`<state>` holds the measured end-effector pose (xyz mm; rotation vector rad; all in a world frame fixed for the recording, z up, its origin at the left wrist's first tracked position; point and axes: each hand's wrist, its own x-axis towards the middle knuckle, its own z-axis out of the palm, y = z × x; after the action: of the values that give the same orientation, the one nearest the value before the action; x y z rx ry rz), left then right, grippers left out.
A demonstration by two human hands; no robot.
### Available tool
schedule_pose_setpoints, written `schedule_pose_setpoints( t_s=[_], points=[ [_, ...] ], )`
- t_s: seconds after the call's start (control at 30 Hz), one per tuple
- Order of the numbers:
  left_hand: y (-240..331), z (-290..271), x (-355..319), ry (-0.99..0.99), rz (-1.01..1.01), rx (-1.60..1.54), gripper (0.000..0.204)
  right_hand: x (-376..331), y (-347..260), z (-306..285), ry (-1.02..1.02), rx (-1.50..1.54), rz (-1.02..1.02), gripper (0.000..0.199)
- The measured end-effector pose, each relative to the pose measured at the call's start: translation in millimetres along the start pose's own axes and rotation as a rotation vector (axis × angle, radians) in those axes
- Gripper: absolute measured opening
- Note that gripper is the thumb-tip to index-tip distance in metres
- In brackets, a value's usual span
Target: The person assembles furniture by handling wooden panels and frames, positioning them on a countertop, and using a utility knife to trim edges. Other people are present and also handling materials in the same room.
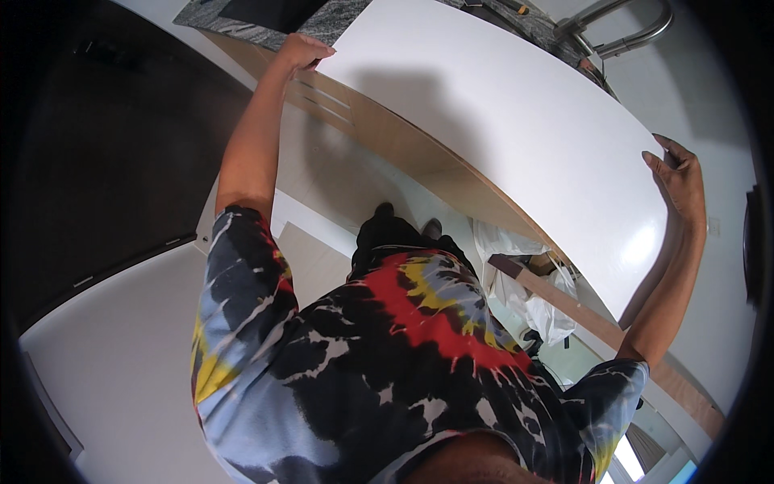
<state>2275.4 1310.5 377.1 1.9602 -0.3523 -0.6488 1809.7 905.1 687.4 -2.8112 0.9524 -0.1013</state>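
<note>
Left hand (302,52) curled over the far left end of a large white panel (500,137), fingers wrapped onto the top face, thumb hidden beneath. Right hand (681,177) flat against the opposite end, fingers spread and hooked around the edge, palm side turned away and not visible. Both arms stretched wide, panel held between them, slightly tilted, above a wooden cabinet frame (451,173).

Hard to tell whether the panel's lower long edge rests on the cabinet frame or hangs just clear of it; the contact line lies hidden under the panel itself. Inside of the frame mostly in shadow. Far corner of the panel overlapping a speckled grey stone surface (258,28) at the top, its dark cut-out cropped by the picture's rim. Bent metal tube (637,28) at the top right, only partly in view.

Below the panel, near its right half: crumpled white plastic sheeting (532,298) and a long wooden strip (613,327) running toward the lower right, its far end lost near the rim. Pale floor (121,339) to the left; dark shoes (403,222) just beside the frame's base. Tie-dye shirt (387,363) in black, red, yellow and pale blue filling the lower middle, blocking the floor beneath.

Panel plain, smooth, glossy white, long and rectangular, bowed only by the lens, a bright glare patch near the right hand and a soft grey shadow across its left part.
</note>
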Motion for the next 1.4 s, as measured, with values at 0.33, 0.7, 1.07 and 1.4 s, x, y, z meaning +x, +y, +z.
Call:
schedule_pose_setpoints(
  t_s=[0.33, 0.7, 1.07, 1.4],
  points=[
    [-2, 5, -3, 0.049, 0.009, 0.018, 0.028, 1, 6, 2, 0.009, 0.027, -0.002, 0.05],
    [1, 2, -3, 0.05, -0.011, 0.017, 0.025, 2, 0, 3, -0.001, 0.009, -0.019, 0.049],
    [-8, 6, 4, 0.069, 0.014, 0.059, 0.025, 2, -12, 2, -0.013, -0.011, 0.008, 0.049],
    [-18, 10, 5, 0.087, -0.015, -0.003, 0.025, 1, -17, 3, 0.028, -0.037, -0.012, 0.048]
  ],
)
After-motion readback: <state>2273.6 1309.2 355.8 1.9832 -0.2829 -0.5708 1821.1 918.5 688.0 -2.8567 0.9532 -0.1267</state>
